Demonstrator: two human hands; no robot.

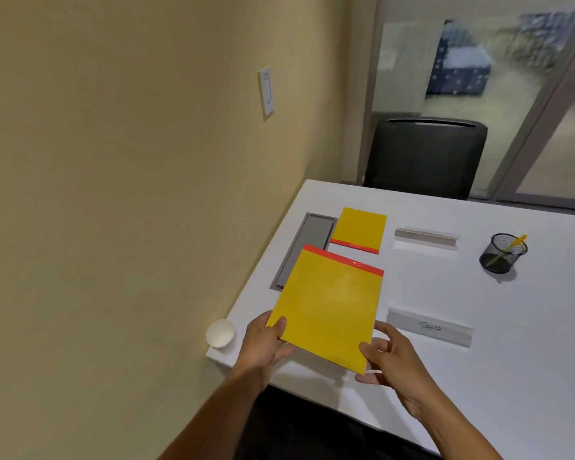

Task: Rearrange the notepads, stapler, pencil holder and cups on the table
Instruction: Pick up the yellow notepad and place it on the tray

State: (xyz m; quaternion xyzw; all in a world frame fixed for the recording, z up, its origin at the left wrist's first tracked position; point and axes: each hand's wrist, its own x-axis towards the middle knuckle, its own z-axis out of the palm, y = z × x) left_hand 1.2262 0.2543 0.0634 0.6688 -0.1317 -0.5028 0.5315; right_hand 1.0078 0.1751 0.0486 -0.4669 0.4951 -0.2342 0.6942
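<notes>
Left hand point(265, 343) and right hand point(387, 355) each pinch near corners of yellow notepad point(326, 307), held tilted above table point(478, 376) edge; second notepad point(359, 230) lies flat beyond

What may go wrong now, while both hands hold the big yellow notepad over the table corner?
1. The left hand and right hand pinch the held notepad only at its near corners, so it might slip or sag.
2. The paper cup stands at the table corner, close to the left hand; a sideways move might knock it off.
3. Set down carelessly, the pad may cover the grey cable hatch or push the second notepad.
</notes>
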